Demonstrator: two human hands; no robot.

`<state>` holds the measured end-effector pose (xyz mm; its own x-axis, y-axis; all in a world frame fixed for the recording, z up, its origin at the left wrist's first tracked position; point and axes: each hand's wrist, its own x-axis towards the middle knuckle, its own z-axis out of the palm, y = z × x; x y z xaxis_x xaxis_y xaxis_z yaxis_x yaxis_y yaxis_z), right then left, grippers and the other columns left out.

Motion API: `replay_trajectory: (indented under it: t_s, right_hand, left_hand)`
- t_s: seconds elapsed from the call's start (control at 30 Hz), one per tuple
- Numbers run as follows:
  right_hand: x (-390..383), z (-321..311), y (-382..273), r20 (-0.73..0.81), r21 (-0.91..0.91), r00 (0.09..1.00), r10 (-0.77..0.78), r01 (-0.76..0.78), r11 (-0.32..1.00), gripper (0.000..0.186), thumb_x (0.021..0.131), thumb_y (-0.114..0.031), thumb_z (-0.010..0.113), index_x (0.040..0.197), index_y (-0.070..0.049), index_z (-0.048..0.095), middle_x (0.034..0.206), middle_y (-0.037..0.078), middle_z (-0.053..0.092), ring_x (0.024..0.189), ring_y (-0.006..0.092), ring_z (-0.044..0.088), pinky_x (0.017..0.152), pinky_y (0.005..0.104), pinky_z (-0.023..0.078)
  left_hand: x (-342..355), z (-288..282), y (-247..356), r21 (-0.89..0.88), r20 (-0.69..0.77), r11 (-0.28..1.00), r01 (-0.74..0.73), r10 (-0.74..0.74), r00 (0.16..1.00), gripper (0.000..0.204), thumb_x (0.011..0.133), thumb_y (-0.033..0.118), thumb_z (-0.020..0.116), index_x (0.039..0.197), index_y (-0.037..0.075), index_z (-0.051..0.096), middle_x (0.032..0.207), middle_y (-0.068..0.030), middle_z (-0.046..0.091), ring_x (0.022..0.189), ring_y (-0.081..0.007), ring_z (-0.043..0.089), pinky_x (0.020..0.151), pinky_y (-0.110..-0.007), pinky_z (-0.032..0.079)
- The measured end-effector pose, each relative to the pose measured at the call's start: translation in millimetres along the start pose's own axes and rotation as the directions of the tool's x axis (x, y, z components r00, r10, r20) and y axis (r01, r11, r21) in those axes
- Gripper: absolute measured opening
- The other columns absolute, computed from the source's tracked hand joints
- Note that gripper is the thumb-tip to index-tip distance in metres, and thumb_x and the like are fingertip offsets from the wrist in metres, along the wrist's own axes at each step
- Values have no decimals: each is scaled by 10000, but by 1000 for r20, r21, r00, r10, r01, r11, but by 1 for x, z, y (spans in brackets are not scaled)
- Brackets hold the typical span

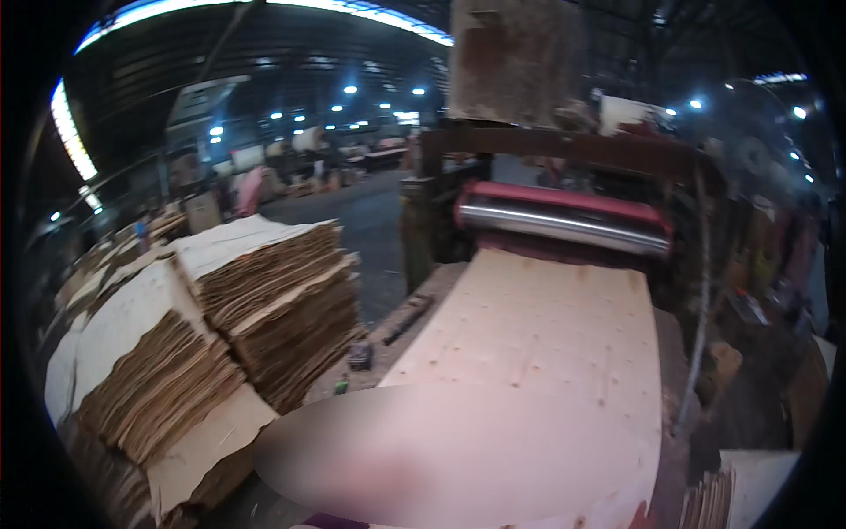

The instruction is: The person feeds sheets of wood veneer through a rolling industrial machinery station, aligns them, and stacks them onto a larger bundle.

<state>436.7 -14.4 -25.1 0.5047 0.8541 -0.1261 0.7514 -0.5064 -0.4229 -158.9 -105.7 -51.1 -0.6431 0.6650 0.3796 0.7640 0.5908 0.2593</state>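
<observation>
Hands first. L hand: lost in a blurred patch over near end of sheet (538, 339); only a pinkish smear shows there, can't tell if gripping or let go. R hand (641, 517): prob. the reddish sliver at sheet's R edge, very low; can't tell if it grasps or just rests. Purple strip (335, 522) at bottom, L of centre, poss. sleeve.

Sheet: pale wood, thin, dotted w/ small dark knots, some toward R side. Lies flat, long way running off from the worker, near end under the blur. Far edge sits just below rollers; can't tell if it goes in.

Rollers: red one (573, 198) up top, shiny steel one (564, 226) right below, both crosswise. Rusty beam (573, 150) over them; big stained block (515, 66) above that. Thin rod (702, 309) stands R of sheet, slightly bent.

L of sheet: small dark box (359, 355) on ledge, green bit (341, 386) near it. Farther L, two tall stacks of wood sheets, side by side: far stack (282, 295), near stack (159, 379), edges ragged, tops pale; one loose sheet (211, 441) droops off near stack's front.

Lower R corner: another pile (762, 485), edges toward sheet.

Beyond: grey floor (374, 234), dim shed, rows of lamps (351, 89).
</observation>
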Motion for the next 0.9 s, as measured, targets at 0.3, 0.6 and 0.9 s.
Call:
replay_trajectory:
  t_s: [0.3,0.6,0.9]
  right_hand:
    - [-31,-34,-40,-82,39,988,-130,133,990,772,916,-638,358,1137,65,588,1065,327,602,1001,495,569,865,512,459]
    - [-33,-38,-42,-20,13,998,-59,59,998,770,921,-645,320,1173,32,587,1092,322,598,1022,504,559,889,518,451]
    - [-25,-28,-31,-74,-9,991,-110,110,994,763,915,-653,322,1139,20,606,1023,302,627,934,500,593,820,531,473]
  left_hand:
    - [-3,-11,-2,-69,-20,997,31,-33,999,434,822,271,576,1212,83,546,1358,-201,434,1297,-386,347,1034,-519,266]
    - [-1,-8,-3,-71,-34,997,14,-17,999,444,807,288,591,1197,78,571,1367,-190,441,1301,-371,352,1026,-524,266]
    - [-1,-6,-2,-50,-37,999,22,-24,999,447,805,280,596,1202,77,559,1364,-187,442,1301,-374,350,1027,-518,263]
